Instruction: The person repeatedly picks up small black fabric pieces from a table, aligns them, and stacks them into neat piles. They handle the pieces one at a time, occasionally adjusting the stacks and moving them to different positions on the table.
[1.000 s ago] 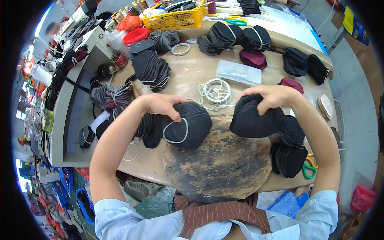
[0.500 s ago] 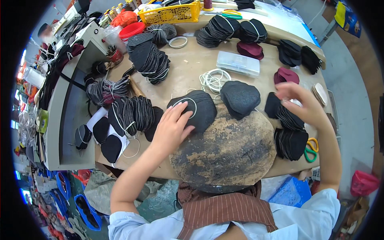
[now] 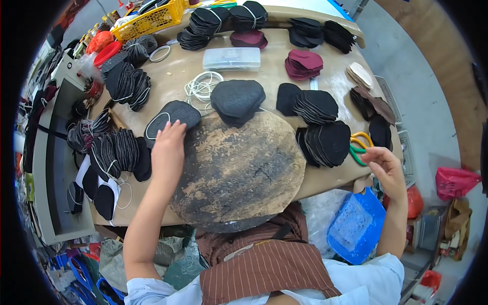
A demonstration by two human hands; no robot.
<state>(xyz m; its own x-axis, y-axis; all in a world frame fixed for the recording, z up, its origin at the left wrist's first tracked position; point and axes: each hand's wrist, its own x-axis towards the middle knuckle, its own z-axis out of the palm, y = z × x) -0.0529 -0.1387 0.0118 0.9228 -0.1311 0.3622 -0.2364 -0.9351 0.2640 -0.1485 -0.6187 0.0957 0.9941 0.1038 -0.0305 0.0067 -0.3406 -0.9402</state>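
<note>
Black stack [image 3: 184, 114], long axis slanting away rightward; left fingers [image 3: 173, 130] slightly spread atop; right fingers [image 3: 381, 153] half-curled beside scissors [image 3: 357, 150].

A yellow basket [image 3: 150, 23] stands near a red bowl [image 3: 105, 54], with a pink bag [image 3: 456, 183] right of a blue tub [image 3: 357, 226].

No words or numbers can be read. At six o'clock, a small yellow mark [image 3: 263, 242] that may be lettering runs along the upper edge of the brown striped apron [image 3: 264, 272], too small to make out. Between one and two o'clock, a narrow white strip [image 3: 313, 84] on the desk [image 3: 173, 84], just beside the maroon pile [image 3: 304, 64], seems to carry fine marks, too blurred to tell as print or scale.
</note>
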